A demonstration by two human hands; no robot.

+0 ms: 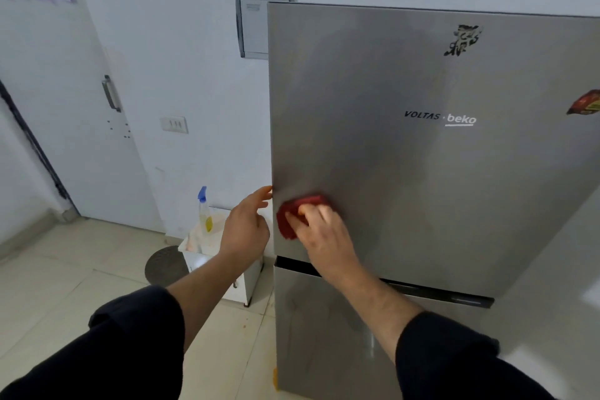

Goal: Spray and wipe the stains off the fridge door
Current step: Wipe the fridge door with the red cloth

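The silver fridge door (406, 172) fills the right half of the head view. My right hand (321, 234) presses a red cloth (289, 221) against the door's lower left corner, fingers curled over it. My left hand (246, 227) is beside the door's left edge, fingers relaxed and fingertips at the edge, holding nothing. A spray bottle (204, 209) with a blue trigger and yellow liquid stands upright on a small white cabinet left of the fridge. A dark patchy mark (462, 39) sits near the door's top.
A red sticker (586, 103) is at the door's right edge. The white cabinet (240, 279) holds a crumpled white cloth (194, 240). Behind are a white room door (81, 107), a wall switch (174, 124) and a grey wall box (255, 26). The floor is beige tile (81, 269).
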